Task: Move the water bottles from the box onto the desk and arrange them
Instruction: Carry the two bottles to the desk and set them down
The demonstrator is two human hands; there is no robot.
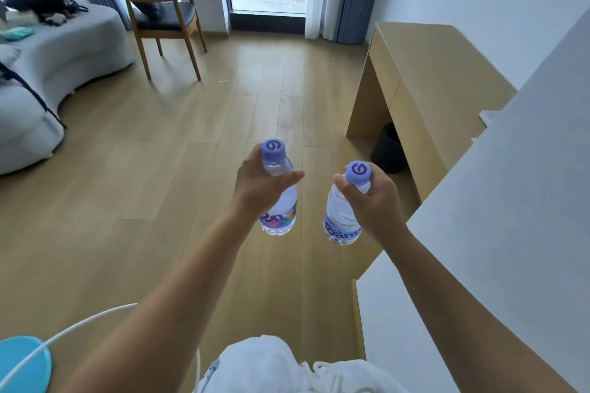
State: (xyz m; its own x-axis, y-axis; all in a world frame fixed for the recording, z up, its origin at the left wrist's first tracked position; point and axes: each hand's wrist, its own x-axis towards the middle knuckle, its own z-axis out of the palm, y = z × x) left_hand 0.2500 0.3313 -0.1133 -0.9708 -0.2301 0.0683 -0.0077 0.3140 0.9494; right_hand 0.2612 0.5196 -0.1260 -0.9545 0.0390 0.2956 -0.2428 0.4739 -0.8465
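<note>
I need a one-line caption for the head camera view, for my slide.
Left hand and right hand each hold a purple-capped water bottle above the wooden floor, desk to the right.

Both bare arms stretched out forward, side by side, a gap between them. Left hand (258, 185) curled round the neck of a bottle (279, 198), thumb lying across the front, back of the hand facing up. Right hand (372, 198) wrapped round the top of a second bottle (341, 220), thumb pressed just under the cap, knuckles turned out to the right. Both wrists straight, both hands held up in the air at about the same height.
</note>
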